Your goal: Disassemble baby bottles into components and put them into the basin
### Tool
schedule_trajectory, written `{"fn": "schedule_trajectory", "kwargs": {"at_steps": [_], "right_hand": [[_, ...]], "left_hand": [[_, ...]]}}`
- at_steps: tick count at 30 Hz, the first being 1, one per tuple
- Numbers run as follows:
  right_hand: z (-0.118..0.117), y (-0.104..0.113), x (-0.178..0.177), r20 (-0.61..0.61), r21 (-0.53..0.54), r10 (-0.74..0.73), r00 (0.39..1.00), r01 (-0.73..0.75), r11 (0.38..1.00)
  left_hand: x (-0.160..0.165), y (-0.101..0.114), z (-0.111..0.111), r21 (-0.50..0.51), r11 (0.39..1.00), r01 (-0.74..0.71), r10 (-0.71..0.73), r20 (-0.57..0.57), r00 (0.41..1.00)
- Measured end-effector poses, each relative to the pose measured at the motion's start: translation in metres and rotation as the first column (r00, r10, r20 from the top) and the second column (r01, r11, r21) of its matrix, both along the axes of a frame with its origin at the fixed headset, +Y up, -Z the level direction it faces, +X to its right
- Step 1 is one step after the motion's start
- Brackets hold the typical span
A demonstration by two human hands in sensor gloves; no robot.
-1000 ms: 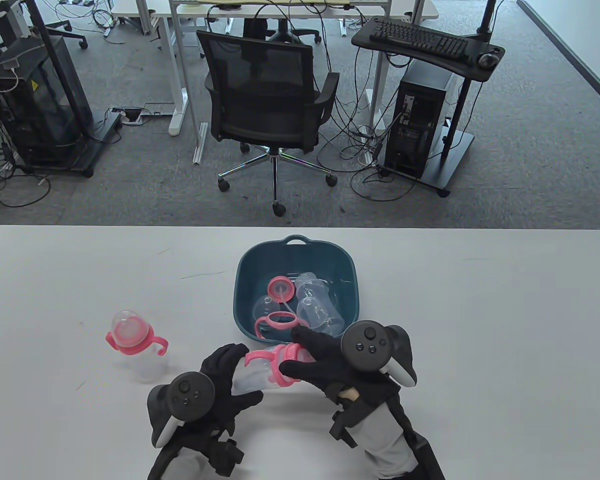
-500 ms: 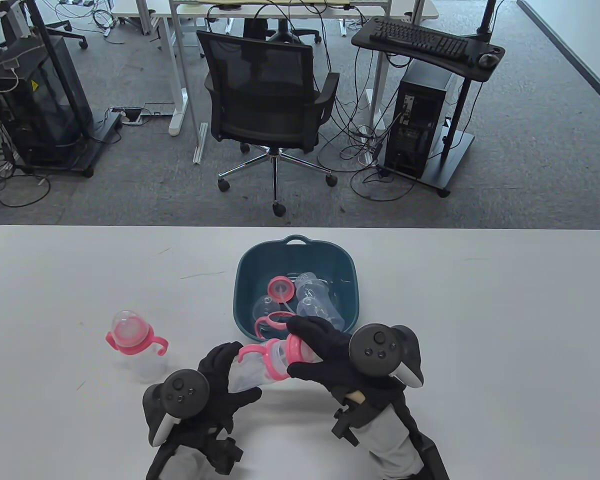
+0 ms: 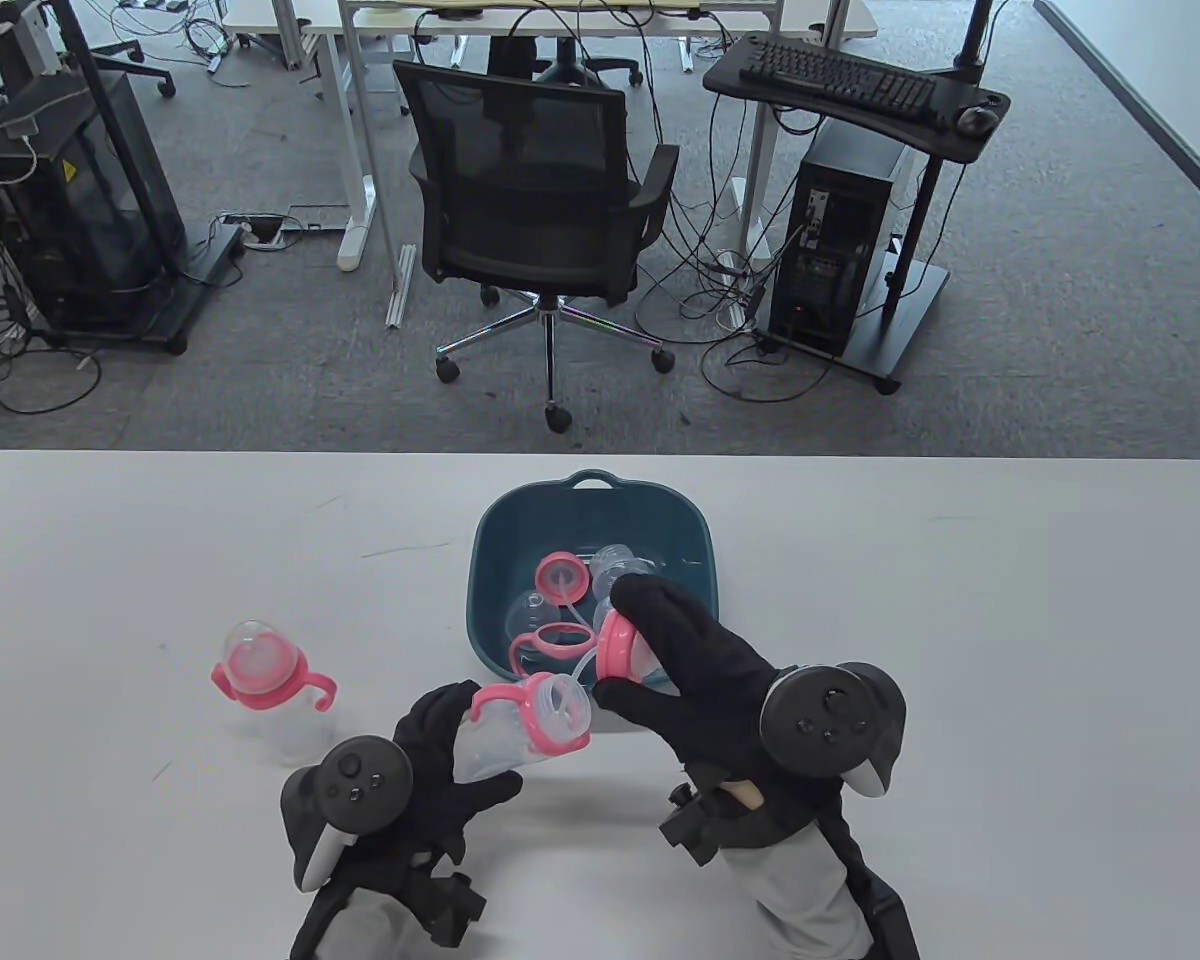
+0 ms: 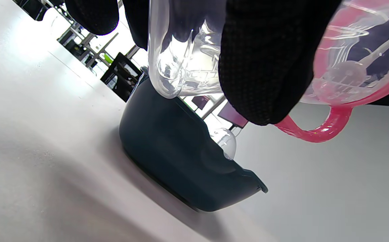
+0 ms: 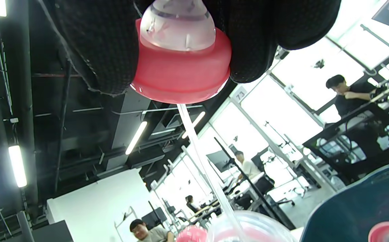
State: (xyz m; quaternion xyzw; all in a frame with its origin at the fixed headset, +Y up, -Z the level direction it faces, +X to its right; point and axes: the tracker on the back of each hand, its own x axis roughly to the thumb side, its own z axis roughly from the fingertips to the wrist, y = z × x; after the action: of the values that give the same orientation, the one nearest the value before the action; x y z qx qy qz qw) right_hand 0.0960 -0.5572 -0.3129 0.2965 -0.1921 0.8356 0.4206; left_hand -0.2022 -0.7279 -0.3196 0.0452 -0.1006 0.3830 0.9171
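Observation:
My left hand (image 3: 440, 745) grips a clear bottle body (image 3: 505, 735) with a pink handle ring (image 3: 545, 715), tilted toward the basin; the same bottle body (image 4: 184, 64) and pink handle ring (image 4: 329, 124) show close up in the left wrist view. My right hand (image 3: 660, 650) holds the pink screw cap with its nipple (image 3: 620, 650), lifted clear of the bottle, a thin straw trailing from it. In the right wrist view the cap (image 5: 181, 74) sits between my fingers. The teal basin (image 3: 705, 560) holds bottle bodies, a pink cap and a handle ring. A whole bottle (image 3: 270, 690) stands at the left.
The basin's dark wall (image 4: 181, 161) lies just beyond the held bottle. A black office chair (image 3: 540, 210) and desks stand on the floor past the table's far edge. Bare white tabletop (image 3: 1010, 620) spreads to the right of the basin.
My right hand pulled the pink cap off the bottle and lifted it up and right, over the basin's near edge. The left hand kept hold of the bottle body.

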Motion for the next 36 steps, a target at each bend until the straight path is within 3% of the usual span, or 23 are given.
{"fn": "schedule_trajectory", "kwargs": {"at_steps": [6, 13, 25, 36], "right_hand": [[-0.007, 0.025, 0.003, 0.077, 0.058, -0.015, 0.997, 0.010, 0.998], [-0.040, 0.040, 0.000, 0.197, 0.030, 0.088, 0.976, -0.096, 0.995], [-0.124, 0.000, -0.018, 0.319, -0.163, 0.255, 0.913, -0.212, 0.964], [-0.159, -0.054, -0.030, 0.337, -0.280, 0.448, 0.828, -0.367, 0.887]], "left_hand": [[0.000, -0.003, 0.000, -0.017, 1.000, 0.014, -0.014, -0.002, 1.000], [-0.002, -0.004, -0.001, -0.026, 1.000, 0.003, -0.004, -0.012, 1.000], [-0.007, -0.002, -0.001, -0.028, 0.999, -0.039, 0.039, -0.030, 0.999], [-0.008, -0.001, -0.001, -0.027, 0.998, -0.049, 0.048, -0.028, 0.998]]}}
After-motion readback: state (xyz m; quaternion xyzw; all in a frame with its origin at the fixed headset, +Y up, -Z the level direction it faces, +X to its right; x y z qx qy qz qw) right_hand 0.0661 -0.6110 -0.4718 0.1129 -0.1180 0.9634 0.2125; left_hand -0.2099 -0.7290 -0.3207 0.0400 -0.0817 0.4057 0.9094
